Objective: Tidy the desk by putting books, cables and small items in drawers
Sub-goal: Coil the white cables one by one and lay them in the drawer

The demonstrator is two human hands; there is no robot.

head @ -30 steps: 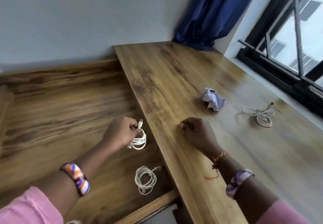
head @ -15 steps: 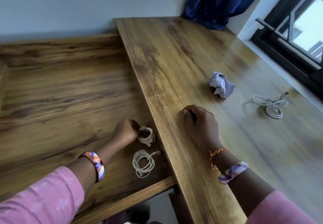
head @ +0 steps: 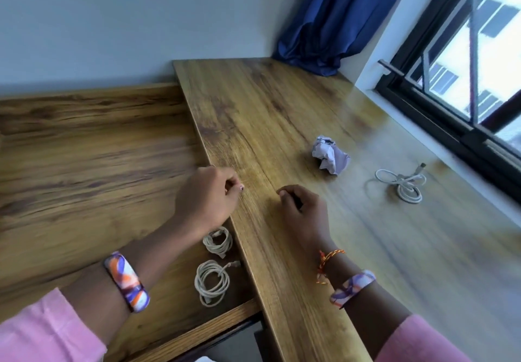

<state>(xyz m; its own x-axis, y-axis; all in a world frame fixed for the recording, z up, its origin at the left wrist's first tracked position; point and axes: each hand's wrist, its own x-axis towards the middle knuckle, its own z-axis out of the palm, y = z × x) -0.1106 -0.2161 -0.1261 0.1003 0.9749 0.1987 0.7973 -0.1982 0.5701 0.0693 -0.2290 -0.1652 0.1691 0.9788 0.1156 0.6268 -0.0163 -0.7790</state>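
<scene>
The open wooden drawer (head: 84, 181) on the left holds two coiled white cables, one (head: 217, 241) just under my left wrist and another (head: 212, 282) nearer the drawer front. My left hand (head: 207, 196) hovers over the desk's left edge with its fingers curled and nothing in it. On the desk top (head: 270, 113) my right hand (head: 306, 212) rests with curled fingers and is also empty. A third coiled white cable (head: 406, 185) lies on the desk to the right, and a crumpled paper ball (head: 329, 154) sits beyond my right hand.
A blue curtain (head: 335, 20) hangs onto the desk's far corner. A black-framed window (head: 462, 85) runs along the desk's right side. A grey wall backs the drawer and desk.
My left hand let go of a coiled cable in the drawer beside the other coil, then rose to the desk edge. My right hand stayed put on the desk.
</scene>
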